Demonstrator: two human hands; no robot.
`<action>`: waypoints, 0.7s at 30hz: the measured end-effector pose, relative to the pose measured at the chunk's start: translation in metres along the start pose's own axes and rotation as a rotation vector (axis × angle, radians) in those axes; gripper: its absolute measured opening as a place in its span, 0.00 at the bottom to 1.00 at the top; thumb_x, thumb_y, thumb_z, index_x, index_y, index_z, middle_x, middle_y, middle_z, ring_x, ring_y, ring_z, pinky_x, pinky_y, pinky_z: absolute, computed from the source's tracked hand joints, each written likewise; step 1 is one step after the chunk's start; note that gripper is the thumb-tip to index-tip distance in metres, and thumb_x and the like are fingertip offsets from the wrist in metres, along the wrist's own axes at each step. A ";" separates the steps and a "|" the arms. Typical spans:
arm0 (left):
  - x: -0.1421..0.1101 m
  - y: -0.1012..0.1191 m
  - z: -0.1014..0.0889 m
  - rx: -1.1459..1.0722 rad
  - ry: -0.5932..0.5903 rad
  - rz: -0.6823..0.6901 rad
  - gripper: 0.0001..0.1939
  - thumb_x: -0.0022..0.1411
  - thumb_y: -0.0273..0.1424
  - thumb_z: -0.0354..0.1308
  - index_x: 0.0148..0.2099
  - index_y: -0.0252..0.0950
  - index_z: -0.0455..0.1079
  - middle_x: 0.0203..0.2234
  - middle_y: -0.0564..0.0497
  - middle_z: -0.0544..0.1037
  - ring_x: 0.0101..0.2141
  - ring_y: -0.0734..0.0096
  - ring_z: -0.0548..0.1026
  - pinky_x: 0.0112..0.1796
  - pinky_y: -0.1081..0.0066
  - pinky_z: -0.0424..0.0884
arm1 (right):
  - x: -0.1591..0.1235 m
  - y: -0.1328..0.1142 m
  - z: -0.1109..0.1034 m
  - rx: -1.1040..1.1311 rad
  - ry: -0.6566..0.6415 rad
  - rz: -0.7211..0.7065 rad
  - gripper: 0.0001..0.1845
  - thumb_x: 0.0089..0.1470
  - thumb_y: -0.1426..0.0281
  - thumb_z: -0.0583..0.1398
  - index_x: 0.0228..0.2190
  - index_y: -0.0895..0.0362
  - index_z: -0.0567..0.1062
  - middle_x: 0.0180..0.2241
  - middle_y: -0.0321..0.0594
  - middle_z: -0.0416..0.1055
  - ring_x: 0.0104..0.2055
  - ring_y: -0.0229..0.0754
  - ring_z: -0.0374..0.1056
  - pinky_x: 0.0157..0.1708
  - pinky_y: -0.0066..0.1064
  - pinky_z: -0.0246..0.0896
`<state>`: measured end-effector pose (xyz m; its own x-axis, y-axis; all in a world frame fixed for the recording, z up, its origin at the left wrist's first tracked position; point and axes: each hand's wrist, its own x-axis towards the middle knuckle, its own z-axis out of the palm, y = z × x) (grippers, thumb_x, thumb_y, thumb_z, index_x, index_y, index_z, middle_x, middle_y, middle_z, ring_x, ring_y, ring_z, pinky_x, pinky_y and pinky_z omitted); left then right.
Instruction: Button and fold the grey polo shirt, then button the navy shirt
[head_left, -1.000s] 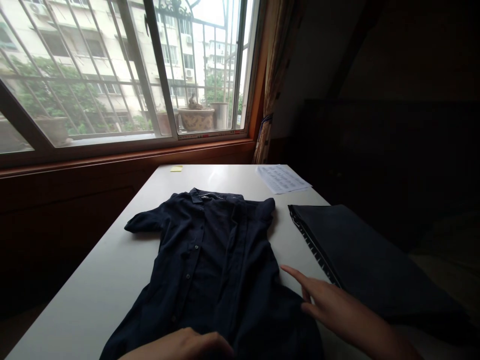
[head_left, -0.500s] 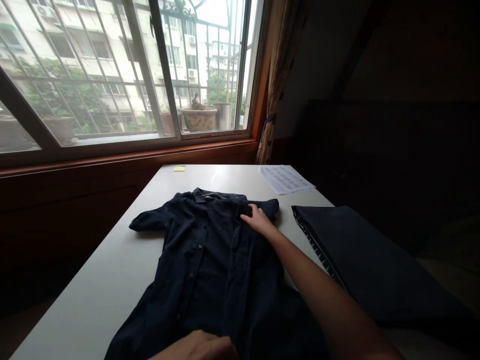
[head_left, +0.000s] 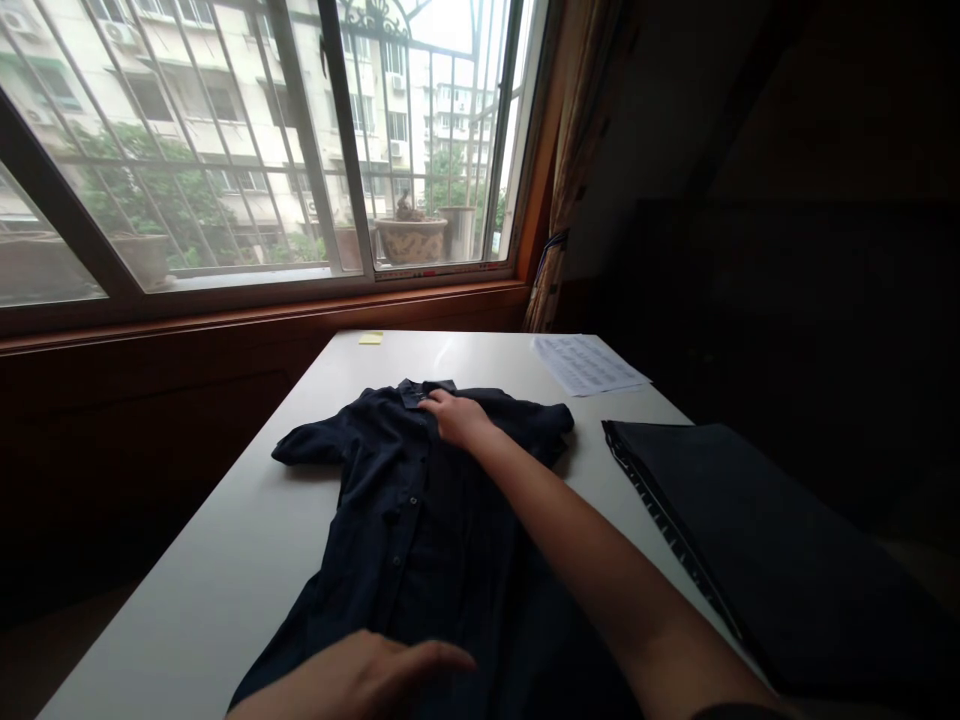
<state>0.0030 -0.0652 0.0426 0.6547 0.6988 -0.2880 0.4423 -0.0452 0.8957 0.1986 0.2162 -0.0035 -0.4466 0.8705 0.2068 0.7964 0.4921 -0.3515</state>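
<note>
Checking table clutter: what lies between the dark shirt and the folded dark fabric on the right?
In the head view, only a bare strip of white table separates the shirt from the folded fabric; nothing lies there.

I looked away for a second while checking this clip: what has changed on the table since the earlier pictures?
The right hand reached forward from the shirt's near right edge, past the right shoulder, to the collar of the dark shirt, where it now rests. The left hand stayed flat on the hem. The shirt, dark folded fabric, paper sheet and yellow note kept their places.
</note>
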 end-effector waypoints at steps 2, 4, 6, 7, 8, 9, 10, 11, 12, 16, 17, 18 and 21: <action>0.001 -0.008 -0.029 0.203 0.143 -0.029 0.22 0.67 0.43 0.58 0.63 0.58 0.66 0.49 0.52 0.77 0.47 0.57 0.75 0.49 0.62 0.71 | -0.004 -0.010 0.009 -0.019 -0.067 -0.054 0.30 0.54 0.71 0.63 0.57 0.41 0.71 0.59 0.37 0.70 0.47 0.50 0.76 0.48 0.38 0.70; 0.009 -0.022 -0.064 0.276 0.299 -0.046 0.23 0.70 0.45 0.52 0.64 0.51 0.65 0.41 0.50 0.78 0.39 0.61 0.76 0.42 0.65 0.73 | -0.008 -0.010 0.013 -0.033 -0.084 -0.072 0.27 0.57 0.68 0.62 0.58 0.40 0.70 0.56 0.35 0.72 0.46 0.48 0.76 0.48 0.36 0.70; 0.023 -0.041 -0.104 0.294 0.449 -0.040 0.23 0.71 0.46 0.48 0.62 0.43 0.67 0.40 0.48 0.77 0.38 0.62 0.76 0.40 0.67 0.74 | -0.011 0.001 0.010 -0.044 -0.058 -0.061 0.24 0.62 0.68 0.58 0.58 0.42 0.70 0.54 0.36 0.74 0.48 0.47 0.75 0.50 0.35 0.68; 0.031 -0.052 -0.125 0.312 0.535 -0.013 0.23 0.70 0.46 0.49 0.59 0.40 0.70 0.42 0.47 0.77 0.42 0.61 0.76 0.43 0.66 0.74 | -0.011 0.011 0.007 -0.049 -0.036 -0.046 0.22 0.63 0.69 0.56 0.58 0.45 0.71 0.54 0.37 0.74 0.50 0.46 0.73 0.52 0.35 0.66; 0.040 -0.065 -0.145 0.338 0.612 -0.006 0.22 0.68 0.45 0.50 0.56 0.37 0.71 0.46 0.44 0.76 0.46 0.58 0.75 0.48 0.64 0.73 | -0.011 0.022 0.002 -0.056 -0.010 -0.022 0.21 0.65 0.70 0.55 0.58 0.47 0.72 0.54 0.39 0.74 0.53 0.46 0.72 0.55 0.35 0.64; 0.048 -0.079 -0.165 0.383 0.707 -0.020 0.22 0.67 0.43 0.50 0.54 0.34 0.72 0.49 0.42 0.74 0.49 0.56 0.74 0.51 0.62 0.72 | -0.012 0.035 -0.002 -0.064 0.017 0.007 0.21 0.66 0.72 0.53 0.57 0.50 0.72 0.54 0.41 0.73 0.55 0.46 0.69 0.57 0.35 0.62; 0.056 -0.092 -0.184 0.438 0.804 -0.060 0.22 0.65 0.41 0.50 0.53 0.32 0.72 0.51 0.40 0.72 0.52 0.53 0.72 0.54 0.60 0.70 | -0.013 0.050 -0.007 -0.075 0.041 0.043 0.21 0.66 0.73 0.52 0.56 0.53 0.73 0.55 0.43 0.73 0.57 0.47 0.67 0.59 0.36 0.59; 0.063 -0.105 -0.201 0.488 0.904 -0.110 0.23 0.62 0.38 0.51 0.54 0.31 0.71 0.53 0.38 0.71 0.56 0.50 0.69 0.59 0.57 0.65 | -0.015 0.065 -0.011 -0.089 0.062 0.085 0.21 0.65 0.74 0.52 0.56 0.56 0.73 0.56 0.46 0.71 0.58 0.48 0.65 0.60 0.37 0.57; 0.069 -0.117 -0.216 0.509 0.955 -0.172 0.26 0.60 0.34 0.51 0.58 0.29 0.69 0.57 0.37 0.69 0.60 0.48 0.64 0.62 0.55 0.59 | -0.018 0.080 -0.015 -0.102 0.077 0.127 0.21 0.64 0.74 0.53 0.56 0.57 0.72 0.57 0.48 0.69 0.60 0.49 0.63 0.61 0.39 0.56; 0.076 -0.143 -0.251 0.411 0.898 -0.299 0.35 0.50 0.29 0.55 0.62 0.23 0.64 0.56 0.34 0.72 0.58 0.45 0.68 0.58 0.56 0.66 | -0.039 0.134 -0.022 -0.130 0.060 0.254 0.24 0.62 0.68 0.60 0.58 0.59 0.70 0.58 0.52 0.68 0.59 0.51 0.63 0.61 0.41 0.56; 0.074 -0.144 -0.254 0.385 0.868 -0.297 0.35 0.51 0.30 0.55 0.62 0.23 0.64 0.53 0.35 0.74 0.55 0.46 0.71 0.54 0.58 0.70 | -0.045 0.145 -0.023 -0.132 0.043 0.272 0.25 0.61 0.65 0.62 0.58 0.58 0.70 0.57 0.52 0.69 0.59 0.52 0.63 0.60 0.41 0.56; 0.070 -0.143 -0.255 0.350 0.836 -0.285 0.35 0.52 0.32 0.56 0.63 0.24 0.64 0.52 0.36 0.75 0.53 0.48 0.73 0.51 0.60 0.73 | -0.051 0.155 -0.024 -0.135 0.029 0.288 0.26 0.60 0.63 0.63 0.58 0.57 0.71 0.56 0.52 0.69 0.58 0.52 0.64 0.59 0.41 0.57; 0.052 -0.136 -0.255 0.175 0.706 -0.221 0.38 0.57 0.39 0.60 0.67 0.31 0.60 0.55 0.38 0.73 0.54 0.51 0.73 0.49 0.63 0.74 | -0.067 0.180 -0.031 -0.149 0.009 0.332 0.28 0.58 0.57 0.65 0.56 0.55 0.72 0.55 0.51 0.70 0.58 0.55 0.63 0.58 0.42 0.57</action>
<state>-0.1798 0.1592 -0.0081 0.0181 0.9930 -0.1167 0.6469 0.0774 0.7586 0.3841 0.2462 -0.0521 -0.1505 0.9823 0.1118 0.9484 0.1753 -0.2644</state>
